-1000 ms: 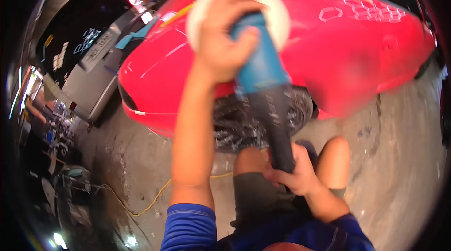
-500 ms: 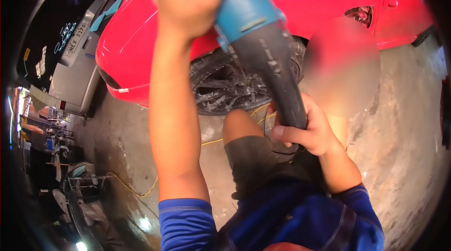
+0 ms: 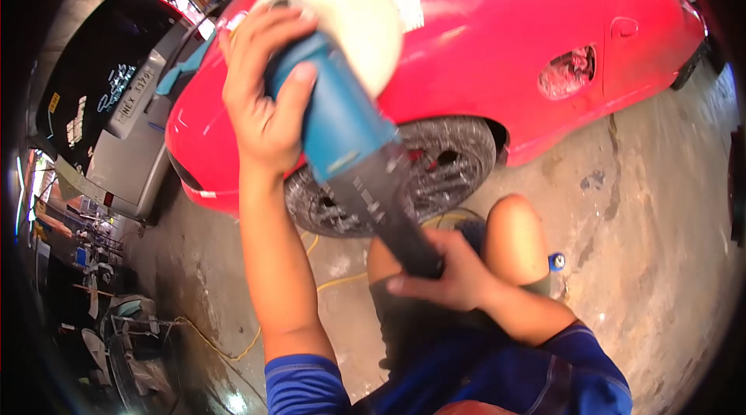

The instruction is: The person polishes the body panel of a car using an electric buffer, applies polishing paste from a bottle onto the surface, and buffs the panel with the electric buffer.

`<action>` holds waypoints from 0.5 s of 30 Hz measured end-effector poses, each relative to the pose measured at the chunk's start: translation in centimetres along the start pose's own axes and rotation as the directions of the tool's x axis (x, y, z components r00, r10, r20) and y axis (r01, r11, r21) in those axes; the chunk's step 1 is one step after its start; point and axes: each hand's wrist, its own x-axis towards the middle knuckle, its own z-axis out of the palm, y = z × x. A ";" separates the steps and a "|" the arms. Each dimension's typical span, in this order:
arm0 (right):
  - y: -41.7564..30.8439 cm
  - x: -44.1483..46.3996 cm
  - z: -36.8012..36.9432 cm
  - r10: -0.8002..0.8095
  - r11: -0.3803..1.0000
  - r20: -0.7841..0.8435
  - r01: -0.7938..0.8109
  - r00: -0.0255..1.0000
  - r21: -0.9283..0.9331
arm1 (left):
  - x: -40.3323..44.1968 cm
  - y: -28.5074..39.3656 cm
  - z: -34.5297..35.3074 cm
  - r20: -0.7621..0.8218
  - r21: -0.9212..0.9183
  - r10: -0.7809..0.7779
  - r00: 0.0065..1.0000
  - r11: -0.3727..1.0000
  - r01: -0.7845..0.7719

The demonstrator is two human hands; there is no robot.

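The left hand (image 3: 268, 100) grasps the front end of a blue and black polisher (image 3: 338, 116), fingers curled over its head and thumb along the blue body, while the right hand (image 3: 460, 273) is wrapped around the black handle at the rear, near the person's knees. The polisher slants across the view in front of a red car (image 3: 474, 57), its round white pad (image 3: 361, 26) over the bodywork above the front wheel (image 3: 458, 166), though whether the pad touches the paint cannot be told. A yellow cord (image 3: 339, 283) lies on the concrete floor (image 3: 614, 275) below, and a parked vehicle (image 3: 128, 166) with a raised tailgate stands to the left.
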 end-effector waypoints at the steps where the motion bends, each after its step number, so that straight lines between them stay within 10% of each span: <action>1: 0.6 0.6 0.7 -0.062 0.998 0.032 0.061 0.998 0.014 | -0.5 0.2 -1.1 0.008 0.025 -0.048 0.999 0.999 0.048; 6: 0.5 2.3 1.0 -0.139 0.975 0.075 0.150 0.987 -0.163 | -2.0 -1.1 -4.5 -0.049 0.016 -0.183 0.982 0.983 0.184; 15: -3.5 -0.1 -1.5 -0.039 0.998 0.025 0.038 0.999 0.051 | 3.1 0.4 1.1 0.002 -0.065 -0.111 0.994 0.992 0.111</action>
